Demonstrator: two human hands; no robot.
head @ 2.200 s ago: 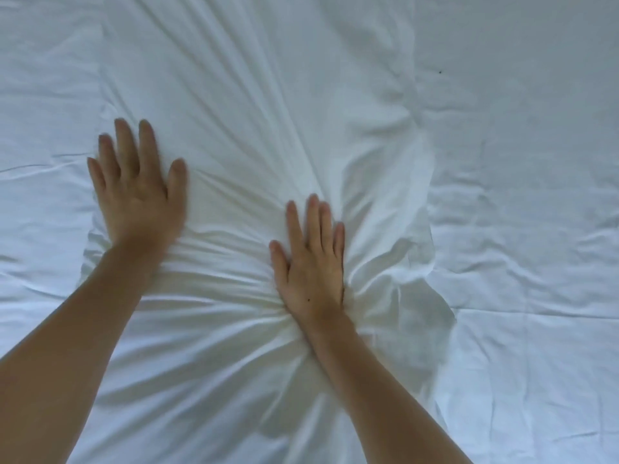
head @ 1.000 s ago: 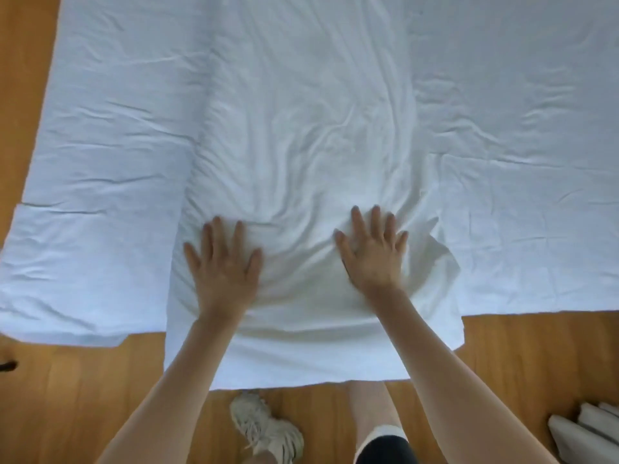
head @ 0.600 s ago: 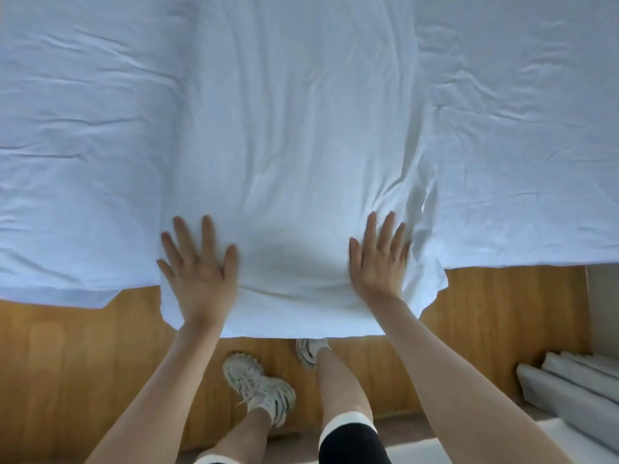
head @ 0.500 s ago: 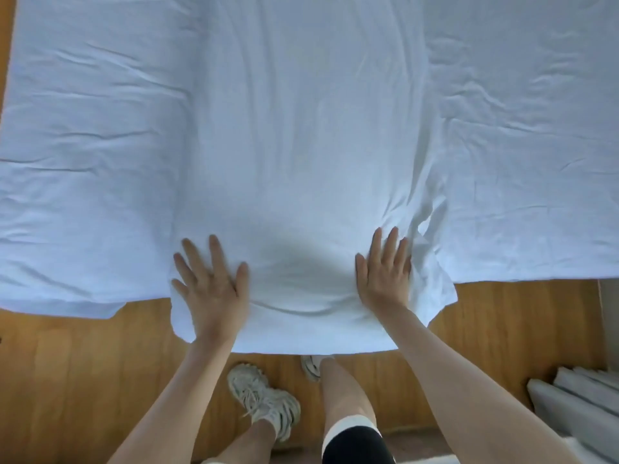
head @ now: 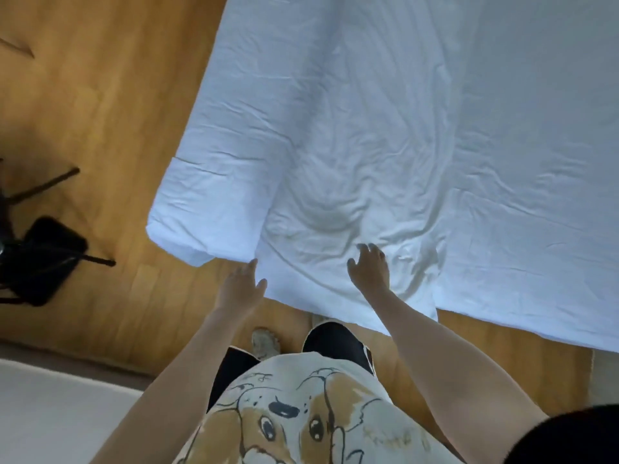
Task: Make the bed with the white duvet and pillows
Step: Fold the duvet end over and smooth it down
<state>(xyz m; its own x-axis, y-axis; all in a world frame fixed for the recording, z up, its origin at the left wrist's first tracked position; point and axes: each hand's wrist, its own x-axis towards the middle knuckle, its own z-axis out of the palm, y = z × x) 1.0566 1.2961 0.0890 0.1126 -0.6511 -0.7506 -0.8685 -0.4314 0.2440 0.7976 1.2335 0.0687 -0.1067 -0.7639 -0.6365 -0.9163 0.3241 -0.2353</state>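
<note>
A white pillow (head: 348, 182) lies lengthwise on the white duvet (head: 522, 162), its near end hanging over the bed's edge. It is creased and dented near the middle. My left hand (head: 242, 287) hovers with fingers spread at the pillow's near left corner, over the floor. Over the pillow's near end, my right hand (head: 369, 268) is open with fingers slightly curled, holding nothing. Whether either hand touches the fabric is unclear.
The folded duvet corner (head: 187, 209) juts out to the left. Wooden floor (head: 100, 95) surrounds the bed. A black chair (head: 43, 256) stands at the left. My feet (head: 266, 339) are close to the bed's edge. A pale rug (head: 50, 413) lies at bottom left.
Both hands have lifted off the pillow and drawn back toward its near edge. The camera has swung left and tilted, bringing the chair, floor and my shirt into view.
</note>
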